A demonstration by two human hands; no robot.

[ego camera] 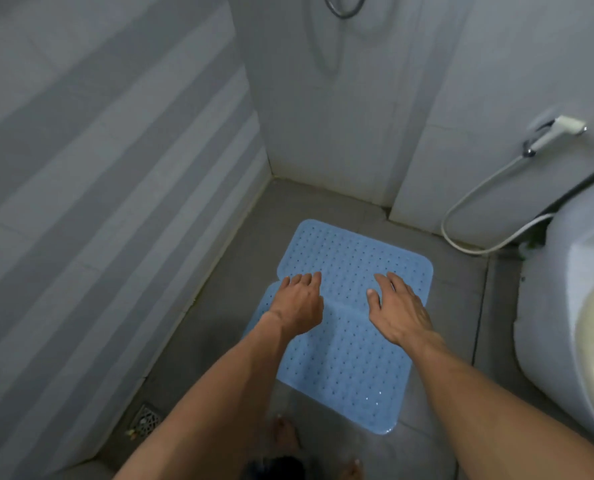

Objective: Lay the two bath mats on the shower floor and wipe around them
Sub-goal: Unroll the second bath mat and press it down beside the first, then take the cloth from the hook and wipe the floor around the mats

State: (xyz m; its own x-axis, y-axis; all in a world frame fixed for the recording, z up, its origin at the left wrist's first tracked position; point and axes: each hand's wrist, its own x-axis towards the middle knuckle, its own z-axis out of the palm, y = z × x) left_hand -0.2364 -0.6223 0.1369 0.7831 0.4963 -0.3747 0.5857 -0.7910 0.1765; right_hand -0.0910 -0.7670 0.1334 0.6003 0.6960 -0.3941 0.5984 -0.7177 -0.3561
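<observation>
Two light blue perforated bath mats lie end to end on the grey shower floor (240,258). The far mat (351,251) sits near the back wall. The near mat (344,368) runs toward me and its far edge overlaps the far mat. My left hand (297,303) hovers over or rests on the seam at the left, fingers spread and straight. My right hand (397,308) is over the seam at the right, fingers also straight. Neither hand holds anything. No cloth is in view.
A white toilet (572,306) stands at the right. A bidet sprayer (558,131) hangs on the right wall with its hose (461,220) looping down to the floor. A floor drain (145,419) sits at the lower left by the tiled wall. My bare feet (285,433) show below.
</observation>
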